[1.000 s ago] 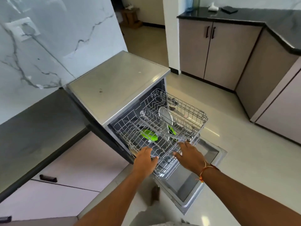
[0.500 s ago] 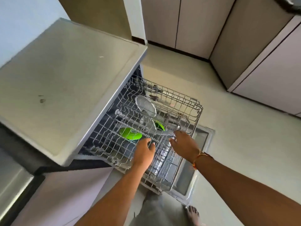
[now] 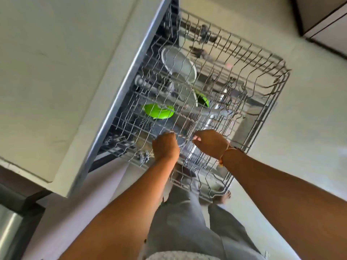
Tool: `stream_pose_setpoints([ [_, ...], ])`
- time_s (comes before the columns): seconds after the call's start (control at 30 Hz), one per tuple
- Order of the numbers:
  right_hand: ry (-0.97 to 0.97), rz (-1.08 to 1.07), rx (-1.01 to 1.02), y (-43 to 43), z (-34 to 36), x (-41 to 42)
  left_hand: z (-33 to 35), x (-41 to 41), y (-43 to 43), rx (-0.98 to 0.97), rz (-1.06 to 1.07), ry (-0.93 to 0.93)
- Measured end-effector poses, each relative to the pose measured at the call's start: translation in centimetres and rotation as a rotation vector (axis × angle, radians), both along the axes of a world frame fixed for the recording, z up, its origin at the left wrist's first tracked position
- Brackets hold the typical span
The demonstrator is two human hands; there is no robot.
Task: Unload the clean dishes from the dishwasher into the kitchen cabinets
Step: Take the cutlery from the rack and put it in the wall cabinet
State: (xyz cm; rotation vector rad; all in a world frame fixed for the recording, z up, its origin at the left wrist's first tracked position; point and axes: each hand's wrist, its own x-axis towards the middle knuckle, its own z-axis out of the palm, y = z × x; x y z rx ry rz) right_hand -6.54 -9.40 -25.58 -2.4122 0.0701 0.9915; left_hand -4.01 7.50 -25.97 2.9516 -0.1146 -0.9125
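Standing over the open dishwasher [image 3: 56,81], arms stretched down to its wire rack [image 3: 281,76], slid out past the steel-edged front and hanging above the lowered door [image 3: 244,132]. Grasps a cross wire near the rack's front middle with the left hand [image 3: 165,147], fingers curled over it and knuckles up. Grasps the same run of wire with the right hand [image 3: 211,143] just beside, fingers hooked over likewise, a small gap between the two hands. Wears an orange thread band [image 3: 226,152] on the right wrist. Touches wire only, apart from the dishes. Shows a bright green bowl [image 3: 158,110] lying among the wires beyond the left hand, near the machine's mouth; a white plate [image 3: 178,62] tilted on edge farther back; a second green piece [image 3: 202,99] just right of the plate, half hidden by wire and a grey bar. Cannot tell through the blur whether these sit in the grasped rack or in one beneath it. Shows more wire basket reaching toward the legs below the hands, over grey trousers [image 3: 187,222] and a bare foot [image 3: 224,197] on the pale floor [image 3: 309,137]. Shows beige cabinet fronts [image 3: 323,12] at the top right corner, well apart from the rack.
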Motion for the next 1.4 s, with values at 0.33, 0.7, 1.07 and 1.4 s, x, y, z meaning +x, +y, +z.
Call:
stream_pose_setpoints([
  [0.33,-0.046,-0.115,-0.060,2.9,-2.1,-3.9,-0.9,0.9,6.0,0.161,-0.002,0.249],
  [0.7,0.046,-0.002,-0.032,1.9,-1.9,-4.2,-0.2,0.0,4.8,0.198,-0.281,0.362],
  [1.07,-0.485,-0.394,-0.287,-3.5,0.5,5.7,1.2,7.3,-5.8,-0.475,-0.185,-0.275],
  [1.4,-0.338,-0.319,-0.328,-10.7,-3.6,18.2,-3.5,15.8,-14.3,-0.640,0.067,-0.204],
])
